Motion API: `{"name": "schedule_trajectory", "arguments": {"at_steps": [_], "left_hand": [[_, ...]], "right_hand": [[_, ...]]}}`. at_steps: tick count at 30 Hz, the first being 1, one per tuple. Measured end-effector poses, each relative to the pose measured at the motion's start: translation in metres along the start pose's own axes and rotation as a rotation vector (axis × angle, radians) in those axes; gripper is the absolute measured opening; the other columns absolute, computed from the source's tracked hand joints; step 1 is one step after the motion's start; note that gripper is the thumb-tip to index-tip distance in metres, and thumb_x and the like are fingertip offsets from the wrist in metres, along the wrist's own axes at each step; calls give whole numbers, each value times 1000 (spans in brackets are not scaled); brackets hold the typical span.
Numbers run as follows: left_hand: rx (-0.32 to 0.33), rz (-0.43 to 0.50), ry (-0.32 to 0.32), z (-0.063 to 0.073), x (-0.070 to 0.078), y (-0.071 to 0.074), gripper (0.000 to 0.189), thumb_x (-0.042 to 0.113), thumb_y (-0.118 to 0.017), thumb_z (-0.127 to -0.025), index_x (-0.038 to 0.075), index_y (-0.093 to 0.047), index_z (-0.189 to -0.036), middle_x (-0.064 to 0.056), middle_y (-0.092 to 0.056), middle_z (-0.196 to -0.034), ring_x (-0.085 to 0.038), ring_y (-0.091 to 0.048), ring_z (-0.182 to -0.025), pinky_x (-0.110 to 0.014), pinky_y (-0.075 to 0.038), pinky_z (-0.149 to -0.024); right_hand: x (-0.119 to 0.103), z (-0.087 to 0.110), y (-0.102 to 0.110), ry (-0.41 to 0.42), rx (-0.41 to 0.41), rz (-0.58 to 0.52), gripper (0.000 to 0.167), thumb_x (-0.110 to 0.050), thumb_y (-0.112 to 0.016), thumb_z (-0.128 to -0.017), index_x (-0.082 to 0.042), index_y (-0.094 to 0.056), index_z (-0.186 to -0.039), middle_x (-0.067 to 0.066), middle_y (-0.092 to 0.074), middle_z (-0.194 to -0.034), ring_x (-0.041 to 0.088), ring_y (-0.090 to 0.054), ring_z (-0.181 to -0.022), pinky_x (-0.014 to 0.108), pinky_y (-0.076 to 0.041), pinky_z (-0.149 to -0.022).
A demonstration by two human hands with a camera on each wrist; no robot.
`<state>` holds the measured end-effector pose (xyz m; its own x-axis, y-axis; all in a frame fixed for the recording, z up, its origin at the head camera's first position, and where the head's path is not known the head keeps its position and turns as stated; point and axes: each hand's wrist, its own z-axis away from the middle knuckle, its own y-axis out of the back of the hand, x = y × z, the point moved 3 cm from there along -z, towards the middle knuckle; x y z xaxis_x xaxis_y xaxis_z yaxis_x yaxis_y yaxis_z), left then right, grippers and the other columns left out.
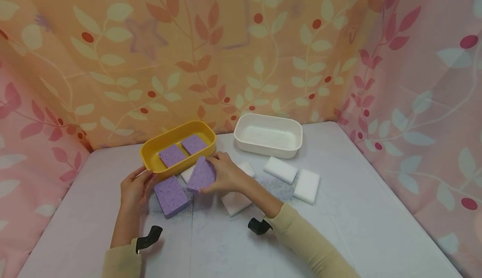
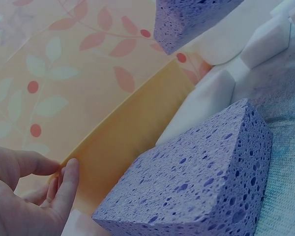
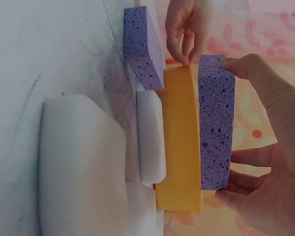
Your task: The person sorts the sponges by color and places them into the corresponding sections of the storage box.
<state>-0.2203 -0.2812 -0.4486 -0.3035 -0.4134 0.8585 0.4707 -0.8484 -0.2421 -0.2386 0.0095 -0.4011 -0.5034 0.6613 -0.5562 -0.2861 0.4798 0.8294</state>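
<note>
A purple sponge (image 1: 202, 175) is raised off the table in my right hand (image 1: 226, 173), thumb at one end and fingers at the other, as the right wrist view shows. It is close to the near side of a yellow bin (image 1: 178, 170). Two purple sponges (image 1: 172, 155) lie flat inside that bin. My left hand (image 1: 132, 188) pinches the bin's near left rim between thumb and fingers, clearest in the left wrist view. Another purple sponge (image 2: 187, 172) lies on the table just in front of the bin, beside my left hand.
A white bin (image 1: 268, 142) stands at the back right with nothing in it. Several white sponges lie on the table, two of them, such as this white sponge (image 1: 306, 186), to the right. Others lie partly hidden under my right arm. A patterned curtain (image 1: 226, 60) rises behind.
</note>
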Motion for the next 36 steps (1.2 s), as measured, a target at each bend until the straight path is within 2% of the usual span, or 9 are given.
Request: {"name": "schedule_trajectory", "arguments": {"at_steps": [3, 5, 10, 16, 23, 30, 36], "left_hand": [[-11, 14, -25, 0, 0, 0, 64, 7, -58, -107, 10, -33, -166, 5, -70, -104, -4, -74, -89, -16, -60, -84], [-18, 31, -31, 0, 0, 0, 64, 6, -58, -107, 9, -33, -166, 6, -71, -98, -5, -75, -91, -16, -60, -84], [-11, 30, -22, 1, -1, 0, 64, 7, -58, -107, 11, -34, -166, 5, -70, -103, -5, -75, -94, -16, -60, -84], [-10, 30, -10, 0, -1, 0, 63, 8, -59, -107, 12, -34, -166, 4, -70, -107, -6, -75, -96, -17, -60, -85], [-1, 19, 5, -1, -1, 1, 63, 11, -60, -108, 15, -36, -166, -1, -64, -124, -5, -75, -99, -16, -59, -87], [-10, 27, -4, 0, 1, 2, 63, 8, -59, -107, 12, -35, -165, 6, -72, -100, -5, -75, -89, -16, -60, -84], [-12, 25, -13, 1, 1, 1, 62, 8, -58, -107, 11, -35, -165, 6, -71, -99, -4, -75, -88, -16, -60, -84]], "right_hand": [[-1, -3, 3, 14, -4, -10, 101, -47, -93, -77, -4, -48, -157, 15, -48, -153, 27, -44, -138, 36, -47, -115], [-3, -5, 6, 23, -8, -19, 100, -46, -93, -77, -5, -48, -157, 15, -48, -153, 27, -44, -138, 37, -47, -115], [-6, -10, 12, 55, -9, -32, 100, -43, -93, -77, -3, -48, -157, 17, -45, -157, 30, -43, -138, 38, -46, -115], [-9, -21, 17, 73, -21, 30, 96, -43, -92, -80, -1, -49, -155, 18, -45, -156, 32, -41, -142, 38, -44, -119], [-15, -32, 24, 100, -22, 60, 95, -42, -92, -79, 1, -51, -153, 20, -49, -153, 34, -42, -140, 40, -43, -118], [-18, -47, 28, 123, -21, 95, 93, -42, -91, -80, 2, -51, -152, 21, -48, -153, 33, -44, -141, 38, -42, -120], [-17, -59, 29, 134, -19, 138, 91, -42, -91, -81, 2, -53, -151, 20, -51, -149, 30, -47, -139, 36, -41, -120]]}}
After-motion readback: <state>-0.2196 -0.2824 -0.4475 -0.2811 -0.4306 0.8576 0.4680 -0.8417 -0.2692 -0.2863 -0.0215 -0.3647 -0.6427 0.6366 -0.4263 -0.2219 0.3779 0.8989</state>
